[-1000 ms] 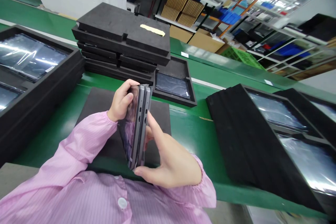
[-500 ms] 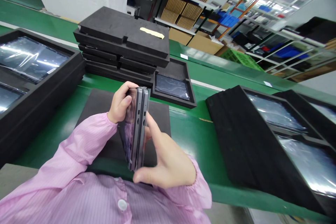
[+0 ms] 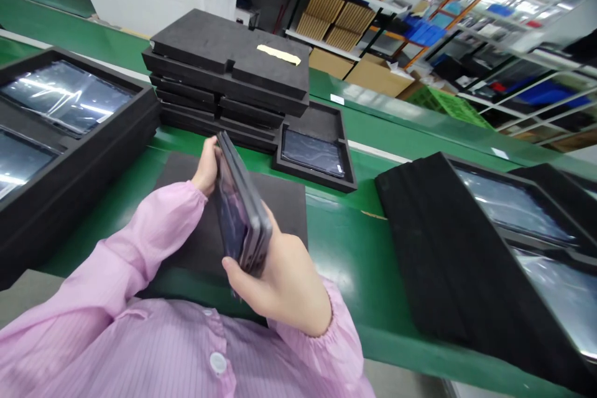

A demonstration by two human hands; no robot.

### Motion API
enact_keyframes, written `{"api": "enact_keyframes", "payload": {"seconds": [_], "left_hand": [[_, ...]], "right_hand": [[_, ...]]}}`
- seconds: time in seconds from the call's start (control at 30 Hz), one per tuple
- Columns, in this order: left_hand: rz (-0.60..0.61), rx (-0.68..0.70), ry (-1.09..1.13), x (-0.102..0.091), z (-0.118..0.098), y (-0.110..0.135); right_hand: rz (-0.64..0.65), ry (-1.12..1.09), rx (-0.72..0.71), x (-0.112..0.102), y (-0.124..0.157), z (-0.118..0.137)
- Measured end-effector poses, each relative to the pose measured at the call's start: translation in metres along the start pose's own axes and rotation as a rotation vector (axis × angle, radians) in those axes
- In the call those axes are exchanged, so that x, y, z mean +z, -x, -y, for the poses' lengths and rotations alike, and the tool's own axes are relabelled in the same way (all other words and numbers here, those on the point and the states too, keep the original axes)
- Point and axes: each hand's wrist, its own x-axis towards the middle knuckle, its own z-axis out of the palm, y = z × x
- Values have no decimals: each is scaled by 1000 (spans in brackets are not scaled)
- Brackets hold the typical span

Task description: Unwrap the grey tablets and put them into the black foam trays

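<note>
Two thin grey tablets [image 3: 242, 211], pressed together face to face, are held on edge above a dark foam mat [image 3: 284, 205] on the green bench. My left hand [image 3: 206, 168] grips their far upper end with the fingers wrapped round. My right hand [image 3: 280, 280] cups their near lower end, thumb along the bottom edge. Both arms wear pink striped sleeves. The pair leans with its top end away from me and to the left.
A stack of black foam trays [image 3: 224, 74] with a yellow tape strip stands behind. A tray holding one bagged tablet [image 3: 311, 152] lies beside it. Foam trays of bagged tablets sit at the left [image 3: 69, 112] and right [image 3: 489, 230]. Shelves with cartons stand beyond.
The two tablets have tilted from nearly upright to leaning away and left. My left hand slid to the far end, my right hand moved under the near end.
</note>
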Motion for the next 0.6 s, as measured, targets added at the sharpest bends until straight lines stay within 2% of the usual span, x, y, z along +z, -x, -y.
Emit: {"api": "enact_keyframes", "payload": {"seconds": [0.1, 0.2, 0.3, 0.4, 0.6], "left_hand": [[-28, 273, 77, 13, -30, -18], [45, 458, 34, 18, -44, -35], [139, 510, -67, 17, -41, -45], [213, 581, -139, 17, -35, -49], [248, 575, -147, 22, -30, -48]], "right_hand": [[183, 202, 0, 9, -9, -5], [313, 240, 39, 12, -23, -11], [389, 114, 29, 9, -33, -14], [424, 79, 31, 3, -35, -16], [425, 62, 40, -3, -34, -23]]}}
